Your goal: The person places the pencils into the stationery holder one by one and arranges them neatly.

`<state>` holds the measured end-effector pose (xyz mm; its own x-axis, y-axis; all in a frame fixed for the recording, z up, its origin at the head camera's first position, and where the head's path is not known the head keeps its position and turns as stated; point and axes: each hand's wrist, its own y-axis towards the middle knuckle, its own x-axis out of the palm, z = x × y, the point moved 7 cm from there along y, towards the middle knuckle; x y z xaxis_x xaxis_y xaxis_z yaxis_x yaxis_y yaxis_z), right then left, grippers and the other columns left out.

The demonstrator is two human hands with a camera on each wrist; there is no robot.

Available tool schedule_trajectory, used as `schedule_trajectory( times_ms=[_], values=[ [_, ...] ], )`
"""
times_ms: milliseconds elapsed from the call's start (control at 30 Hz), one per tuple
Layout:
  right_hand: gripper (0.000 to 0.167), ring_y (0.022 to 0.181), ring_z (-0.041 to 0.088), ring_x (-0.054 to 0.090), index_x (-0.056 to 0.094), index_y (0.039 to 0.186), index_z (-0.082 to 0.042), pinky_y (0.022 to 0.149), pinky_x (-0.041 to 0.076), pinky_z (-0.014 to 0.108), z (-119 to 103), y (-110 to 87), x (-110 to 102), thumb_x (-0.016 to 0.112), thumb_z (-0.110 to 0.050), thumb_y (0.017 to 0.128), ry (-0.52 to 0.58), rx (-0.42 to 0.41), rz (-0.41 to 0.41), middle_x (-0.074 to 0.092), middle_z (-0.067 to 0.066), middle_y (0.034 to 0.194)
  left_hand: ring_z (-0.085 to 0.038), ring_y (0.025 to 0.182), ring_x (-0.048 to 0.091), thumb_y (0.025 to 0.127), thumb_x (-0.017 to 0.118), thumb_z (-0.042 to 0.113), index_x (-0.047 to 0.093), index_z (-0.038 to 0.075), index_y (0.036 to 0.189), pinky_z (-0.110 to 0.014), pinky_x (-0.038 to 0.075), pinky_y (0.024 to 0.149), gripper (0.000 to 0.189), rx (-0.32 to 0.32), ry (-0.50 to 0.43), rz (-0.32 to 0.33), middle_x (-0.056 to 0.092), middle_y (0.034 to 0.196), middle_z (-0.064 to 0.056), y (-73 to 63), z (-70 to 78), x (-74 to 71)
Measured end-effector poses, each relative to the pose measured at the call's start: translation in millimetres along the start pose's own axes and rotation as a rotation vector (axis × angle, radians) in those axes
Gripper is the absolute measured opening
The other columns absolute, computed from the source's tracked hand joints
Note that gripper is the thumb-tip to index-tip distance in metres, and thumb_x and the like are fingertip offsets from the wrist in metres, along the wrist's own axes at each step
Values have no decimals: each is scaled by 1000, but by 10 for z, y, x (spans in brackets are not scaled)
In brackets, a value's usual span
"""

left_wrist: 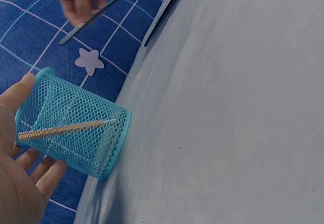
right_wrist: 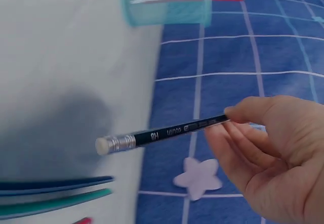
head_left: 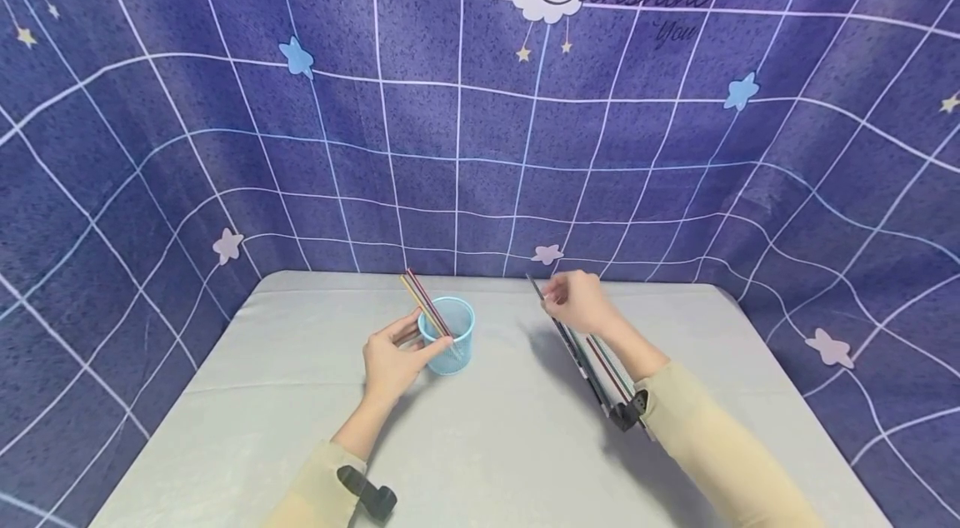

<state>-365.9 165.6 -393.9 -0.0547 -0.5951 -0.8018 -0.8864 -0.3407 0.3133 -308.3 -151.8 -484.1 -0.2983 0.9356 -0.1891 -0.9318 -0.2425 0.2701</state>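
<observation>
A light blue mesh pencil cup [head_left: 459,353] stands upright on the table, its rim between the thumb and fingers of my left hand [head_left: 393,361]. Two pencils lean in the cup, a yellow pencil [head_left: 414,295] and a dark red pencil [head_left: 422,290], both sticking out toward the upper left. To the right of the cup, my right hand [head_left: 581,301] pinches a dark pencil [right_wrist: 177,131] between thumb and fingertips. Its white eraser end with a silver ferrule points away from the hand, and "HB" is printed on its side.
Several colored pencils [head_left: 611,370] lie on the table under my right forearm, partly hidden by it; blue and green ones show in the right wrist view. A pale cloth covers the table [head_left: 495,445]. Behind it hangs a blue grid-patterned curtain [head_left: 480,136] with stars.
</observation>
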Motion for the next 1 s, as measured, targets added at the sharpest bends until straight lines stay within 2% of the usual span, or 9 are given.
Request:
schedule_trajectory(
  times_ms=[167, 333, 467, 600, 767, 1000],
  values=[
    [14, 78, 21, 79, 79, 104, -4, 79, 69, 40, -209, 165, -176, 77, -10, 91, 39, -20, 90, 81, 8, 88, -40, 115, 76, 70, 102, 31, 72, 5, 133, -39, 68, 92, 74, 3, 9, 2, 78, 123, -21, 0, -6, 4],
    [13, 84, 26, 79, 77, 107, -4, 83, 69, 46, -450, 291, -286, 76, -11, 96, 150, -30, 169, 81, 10, 92, -39, 114, 77, 68, 104, 30, 74, 6, 132, -37, 68, 90, 75, 1, 7, 4, 78, 122, -20, 16, -29, 4],
    [13, 83, 27, 79, 74, 108, -3, 81, 70, 43, -643, 359, -317, 75, -11, 98, 269, -53, 232, 80, 12, 94, -39, 114, 77, 67, 104, 30, 74, 5, 131, -37, 68, 90, 75, -2, 9, 8, 78, 122, -20, 13, -19, 2],
    [14, 85, 28, 79, 70, 110, -3, 78, 70, 33, -768, 420, -293, 75, -10, 99, 370, -81, 280, 78, 14, 98, -39, 113, 77, 67, 104, 29, 74, 5, 131, -36, 68, 89, 75, -2, 12, 12, 78, 122, -20, 8, -7, 2],
    [14, 93, 33, 79, 66, 111, 0, 79, 70, 28, -884, 480, -201, 73, -4, 99, 491, -123, 279, 75, 17, 104, -39, 114, 77, 67, 104, 30, 74, 5, 131, -37, 68, 90, 75, 6, 23, 15, 78, 123, -20, 8, -8, 7],
    [13, 96, 36, 78, 61, 109, 1, 83, 69, 27, -1020, 512, -10, 70, -1, 100, 505, -191, 220, 72, 18, 105, -39, 113, 77, 67, 104, 30, 74, 5, 131, -36, 68, 88, 75, 11, 19, 17, 79, 121, -20, 8, 2, 5]
  ],
)
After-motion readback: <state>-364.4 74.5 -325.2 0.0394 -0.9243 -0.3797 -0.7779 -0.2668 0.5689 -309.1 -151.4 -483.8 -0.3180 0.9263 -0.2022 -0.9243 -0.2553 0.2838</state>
